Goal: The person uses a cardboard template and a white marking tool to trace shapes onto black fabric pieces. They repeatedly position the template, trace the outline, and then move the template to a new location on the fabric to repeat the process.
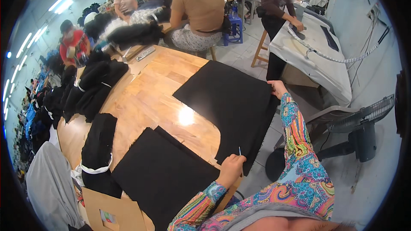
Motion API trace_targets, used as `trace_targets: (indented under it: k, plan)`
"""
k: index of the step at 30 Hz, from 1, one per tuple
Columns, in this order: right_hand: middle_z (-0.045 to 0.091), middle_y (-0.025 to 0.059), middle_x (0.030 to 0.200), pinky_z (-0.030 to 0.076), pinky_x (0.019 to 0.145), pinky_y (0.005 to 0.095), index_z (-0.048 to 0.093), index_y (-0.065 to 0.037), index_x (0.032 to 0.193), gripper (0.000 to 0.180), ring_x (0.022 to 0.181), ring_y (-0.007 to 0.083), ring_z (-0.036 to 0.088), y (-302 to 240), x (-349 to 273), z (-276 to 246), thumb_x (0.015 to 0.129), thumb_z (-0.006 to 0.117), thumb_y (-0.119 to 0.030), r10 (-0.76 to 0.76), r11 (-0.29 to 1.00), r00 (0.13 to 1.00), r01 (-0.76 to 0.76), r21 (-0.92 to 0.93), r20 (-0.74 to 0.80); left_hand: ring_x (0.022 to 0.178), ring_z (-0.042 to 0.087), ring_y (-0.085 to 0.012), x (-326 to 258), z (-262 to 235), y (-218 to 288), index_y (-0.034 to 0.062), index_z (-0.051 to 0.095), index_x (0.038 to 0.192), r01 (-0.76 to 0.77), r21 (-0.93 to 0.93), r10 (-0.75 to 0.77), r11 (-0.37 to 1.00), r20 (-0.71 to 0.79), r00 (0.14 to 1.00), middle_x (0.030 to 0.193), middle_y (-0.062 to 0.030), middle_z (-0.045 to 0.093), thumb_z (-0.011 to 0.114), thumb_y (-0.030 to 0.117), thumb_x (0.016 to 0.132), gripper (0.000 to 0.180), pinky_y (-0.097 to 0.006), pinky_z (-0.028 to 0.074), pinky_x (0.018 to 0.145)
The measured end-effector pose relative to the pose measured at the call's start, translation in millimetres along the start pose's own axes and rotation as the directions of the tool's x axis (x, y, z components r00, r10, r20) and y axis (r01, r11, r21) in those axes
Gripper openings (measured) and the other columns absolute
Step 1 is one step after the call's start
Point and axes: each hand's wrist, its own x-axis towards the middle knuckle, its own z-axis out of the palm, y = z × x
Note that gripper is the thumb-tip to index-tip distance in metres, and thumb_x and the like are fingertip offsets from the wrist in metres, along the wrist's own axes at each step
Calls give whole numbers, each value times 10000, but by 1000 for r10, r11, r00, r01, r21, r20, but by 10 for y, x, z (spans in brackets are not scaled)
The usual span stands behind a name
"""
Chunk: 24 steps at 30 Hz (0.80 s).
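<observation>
A large black cloth piece (227,98) with frayed edges lies along the right side of the wooden table and hangs over its edge. At its far right corner, my right hand (279,89) pinches the cloth between thumb and fingers. My left hand (231,169) is closed around a thin, pen-like stick (240,150), its pale blue end pointing up, and rests at the near edge of the same cloth. Its exact kind cannot be made out. Left of that hand lies a stack of black cloth pieces (165,173), partly covered by my left sleeve.
Black cloth bundles tied with white strips (96,85) and a white-banded roll (99,145) line the table's (145,90) left side. A cardboard piece (112,209) lies nearby. At right stand a fan (361,132) and an ironing table (317,42), where a person irons. Several people work beyond.
</observation>
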Motion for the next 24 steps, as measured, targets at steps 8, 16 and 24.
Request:
trace_targets:
  k: [8,16,24]
  plan:
    - [619,143,925,443,855,421,665,-30,977,265,959,320,570,138,297,-335,757,587,-155,-410,787,866,177,-591,-286,761,587,-267,30,205,199,67,574,818,-1,-92,7,996,68,998,717,-93,586,630,65,753,86,-387,474,654]
    - [514,129,1145,329,984,434,639,-100,1036,341,1146,331,404,40,-435,323,711,616,-199,-826,389,557,456,-800,-84,926,627,-243,-483,-1077,327,37,618,867,305,-154,-333,940,-209,920,1067,-118,646,720,125,761,171,-321,501,791]
    - [515,141,1108,336,971,458,628,-72,991,331,1107,345,431,187,-1803,1536,683,674,-183,-873,24,240,891,-454,425,808,509,-170,-3136,-2663,-68,-3,492,928,729,-323,-408,603,-911,-67,874,-70,538,589,108,885,154,-304,442,746]
